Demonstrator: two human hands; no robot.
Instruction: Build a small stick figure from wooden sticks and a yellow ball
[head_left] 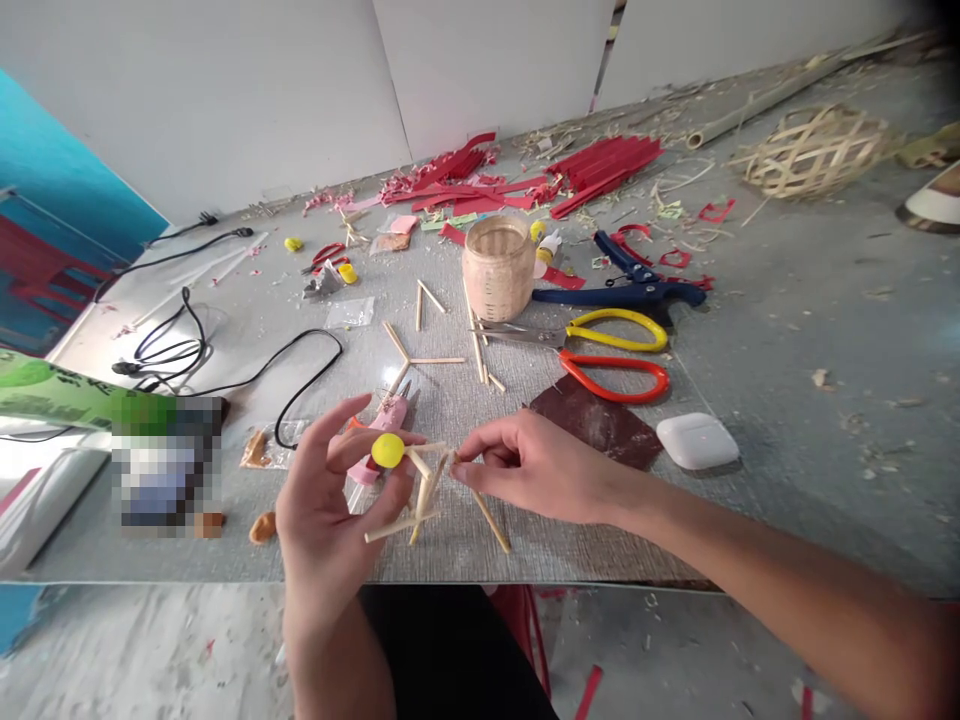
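Between my two hands is a small figure of joined wooden sticks (pixel 425 490) with a round yellow head. My left hand (pixel 330 500) pinches it near the yellow ball (pixel 388 451), thumb below and fingers behind. With thumb and forefinger together, my right hand (pixel 517 465) grips the end of a thin stick piece at the figure's right side. One loose-looking stick (pixel 491 522) slants down below my right fingers; whether it joins the figure I cannot tell. Behind my left fingers lies a pink-handled tool (pixel 388 420), partly hidden.
Large scissors (pixel 615 375) with red and yellow handles, a jar (pixel 499 268), a blue cutter (pixel 626 285) and a white earbud case (pixel 697 441) lie beyond my right hand. Joined sticks (pixel 420 360) rest ahead. Black cables (pixel 300 345) run at left; red strips (pixel 600 170) lie at the back.
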